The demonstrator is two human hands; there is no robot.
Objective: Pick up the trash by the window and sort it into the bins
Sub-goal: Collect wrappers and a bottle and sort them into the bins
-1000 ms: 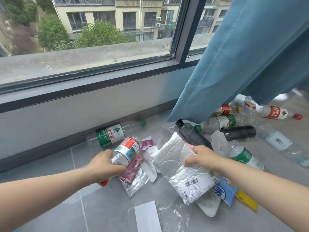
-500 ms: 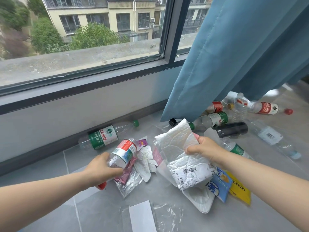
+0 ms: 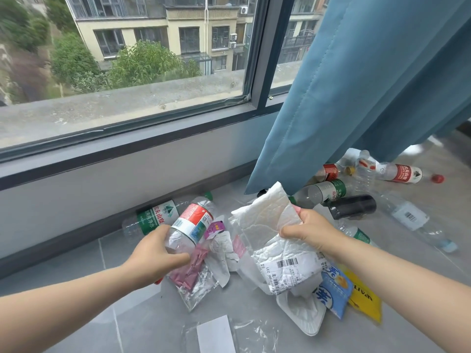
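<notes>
Under the window, on the grey floor (image 3: 153, 322), the sorting looks barely begun. The left hand (image 3: 155, 258) is curled round a clear bottle with a red-and-white label (image 3: 193, 225), its far end tilted up toward the wall. The right hand (image 3: 305, 230) pinches the edge of a crumpled white mailer bag (image 3: 270, 225), which hangs from the fingers with its barcode label facing the camera. Both hands are full, so two pieces appear to be picked up but not yet sorted. No bin is in view.

Much is left. A green-labelled bottle (image 3: 155, 217) lies against the base of the wall just behind the held bottle. A pink wrapper in clear film (image 3: 191, 273) and some torn white paper (image 3: 221, 250) lie between the hands. Below the mailer lie a white tray (image 3: 303, 314), a blue packet (image 3: 334, 289) and a yellow packet (image 3: 364, 299). Nearer the camera lies clear film with a white card (image 3: 216, 335). By the hem of the blue curtain (image 3: 369, 85) lie a dark bottle (image 3: 354, 206), a red-labelled bottle (image 3: 402, 173), a loose red cap (image 3: 437, 178) and a clear bottle with a barcode sticker (image 3: 410, 217), among others.

Judging by this spread, several more trips are needed, mostly for plastic bottles and wrappers.
</notes>
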